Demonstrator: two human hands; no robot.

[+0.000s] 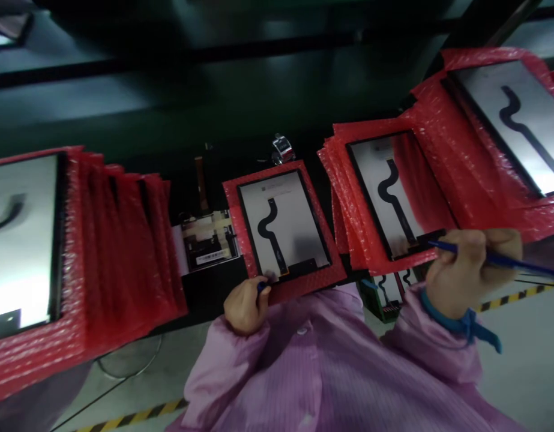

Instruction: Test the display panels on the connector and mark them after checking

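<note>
My left hand (245,305) is closed at the lower left edge of a display panel (299,222). A small dark blue thing (261,286) shows between its fingers; its kind I cannot make out. The panel lies on red bubble wrap, its black wavy flex cable (267,228) running down to the lower edge. My right hand (475,270) grips a thin blue pen-like tool (506,260), pointing left over the lower right corner of a second panel (376,157). That panel rests on a stack of red bubble-wrap sheets and has a similar cable.
More panels on red bubble wrap (128,258) lie at the left, with another panel (493,75) at the far right. Left of centre sits a component with a barcode label (209,257). A small metallic device (283,148) stands behind the middle panel. Yellow-black tape (506,300) marks the floor.
</note>
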